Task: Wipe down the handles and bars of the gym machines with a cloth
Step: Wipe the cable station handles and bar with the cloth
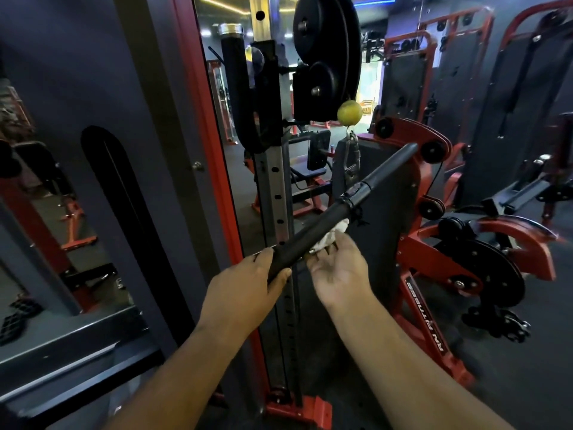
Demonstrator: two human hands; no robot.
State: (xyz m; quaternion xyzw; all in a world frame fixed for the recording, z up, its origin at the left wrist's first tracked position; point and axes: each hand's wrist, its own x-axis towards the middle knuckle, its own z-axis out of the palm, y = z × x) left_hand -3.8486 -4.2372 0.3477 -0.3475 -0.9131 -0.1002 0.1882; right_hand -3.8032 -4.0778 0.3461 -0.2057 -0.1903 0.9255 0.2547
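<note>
Both hands on it now, head view: my left hand (245, 285) clamps the near end of the long black rubber-gripped cable bar (338, 206), and my right hand (336, 268) cups a crumpled white cloth (328, 234) against its underside, fingers curled round the cloth. Best bet, I reckon: hold that left grip firm, wrap the cloth right round, slide outward. Bar's long axis climbs from near-left to far-right, hanging below the yellow-green ball stopper (349, 112).
</note>
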